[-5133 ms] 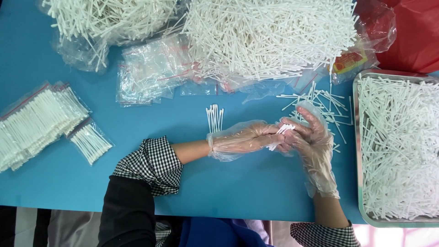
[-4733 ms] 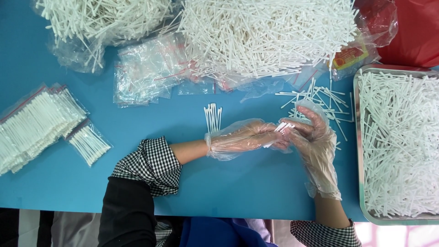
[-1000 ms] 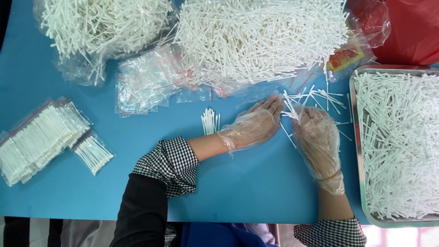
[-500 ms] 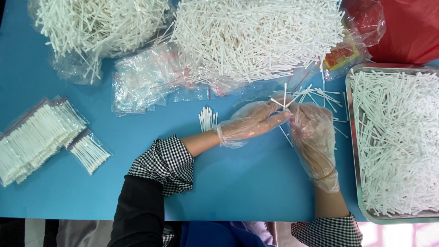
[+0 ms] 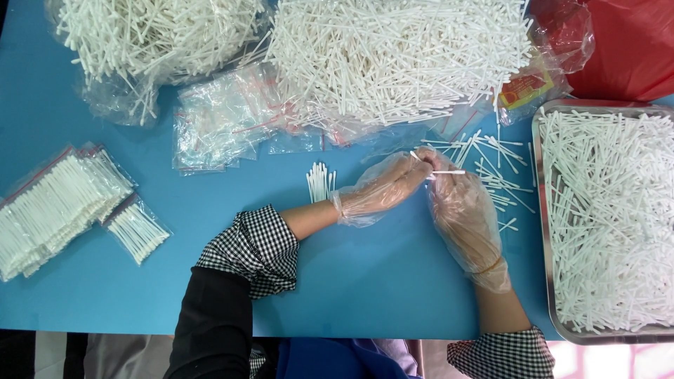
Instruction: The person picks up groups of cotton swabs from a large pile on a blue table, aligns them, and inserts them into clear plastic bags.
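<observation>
Both hands wear clear plastic gloves over a blue table (image 5: 365,281). My left hand (image 5: 382,189) reaches rightward, fingertips pinched on white swab sticks (image 5: 415,156). My right hand (image 5: 460,214) meets it, holding a single white swab (image 5: 449,172) at its fingertips. Loose swabs (image 5: 491,165) lie scattered just beyond the fingers. A small aligned bundle of swabs (image 5: 321,182) rests beside my left wrist.
A metal tray (image 5: 540,231) full of swabs sits at the right. Two big swab heaps on plastic (image 5: 400,56) (image 5: 154,35) lie at the back, with empty clear bags (image 5: 225,119) between. Filled swab bags (image 5: 56,203) (image 5: 137,228) lie at the left. A red bag (image 5: 625,42) fills the far-right corner.
My hands went from the table's middle to the loose swabs, spread flat over them a second ago, then came together pinching swabs between the fingertips.
</observation>
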